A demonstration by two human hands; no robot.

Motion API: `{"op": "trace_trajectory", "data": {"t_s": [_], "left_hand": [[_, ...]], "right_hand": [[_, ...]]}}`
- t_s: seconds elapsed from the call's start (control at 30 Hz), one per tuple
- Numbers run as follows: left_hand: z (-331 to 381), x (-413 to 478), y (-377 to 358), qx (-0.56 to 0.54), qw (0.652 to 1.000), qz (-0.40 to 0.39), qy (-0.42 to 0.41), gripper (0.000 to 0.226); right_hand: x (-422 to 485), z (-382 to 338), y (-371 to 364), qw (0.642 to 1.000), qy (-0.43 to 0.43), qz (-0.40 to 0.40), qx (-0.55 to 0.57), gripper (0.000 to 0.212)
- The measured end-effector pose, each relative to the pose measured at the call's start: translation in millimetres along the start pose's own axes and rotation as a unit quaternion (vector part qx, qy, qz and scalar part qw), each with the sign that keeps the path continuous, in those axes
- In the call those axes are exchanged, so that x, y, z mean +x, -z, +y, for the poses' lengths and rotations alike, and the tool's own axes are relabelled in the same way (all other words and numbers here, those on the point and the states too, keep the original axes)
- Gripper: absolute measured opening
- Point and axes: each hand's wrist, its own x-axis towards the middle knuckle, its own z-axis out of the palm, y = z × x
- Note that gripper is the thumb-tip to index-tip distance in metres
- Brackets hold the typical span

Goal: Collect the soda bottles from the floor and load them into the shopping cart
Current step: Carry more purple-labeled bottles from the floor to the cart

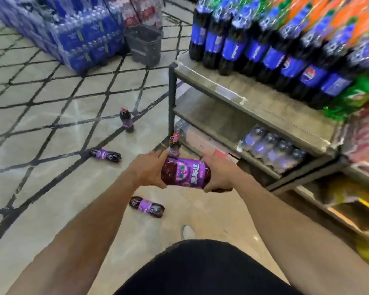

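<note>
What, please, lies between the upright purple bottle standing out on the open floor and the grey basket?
Only bare tiled floor lies between the upright bottle and the grey basket, as the head view shows.

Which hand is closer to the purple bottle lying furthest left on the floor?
Left. The left hand grips the held bottle just right of the lying bottle; the right hand grips that held bottle's far side, farther away.
</note>
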Motion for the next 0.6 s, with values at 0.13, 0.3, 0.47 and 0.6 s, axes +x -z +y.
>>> {"op": "trace_trajectory", "data": {"t_s": [0.13, 0.3, 0.47, 0.6], "left_hand": [[35.7, 36.9, 28.3, 0.035, 0.994, -0.005, -0.1, 0.101], [106.3, 83.0, 43.1, 0.073, 0.973, -0.02, -0.218, 0.099], [210.1, 120.8, 43.5, 0.087, 0.94, -0.066, -0.324, 0.102], [308.6, 137.4, 36.6, 0.119, 0.905, -0.066, -0.403, 0.091]], "right_hand": [[-55.9, 23.4, 1.5, 0.993, -0.092, 0.036, 0.059, 0.106], [-128.3, 59.7, -13.3, 0.969, -0.204, 0.075, 0.117, 0.101], [-206.4, 104.3, -47.0, 0.929, -0.312, 0.1, 0.172, 0.095], [-278.8, 140.3, -76.2, 0.89, -0.388, 0.12, 0.207, 0.095]]}}
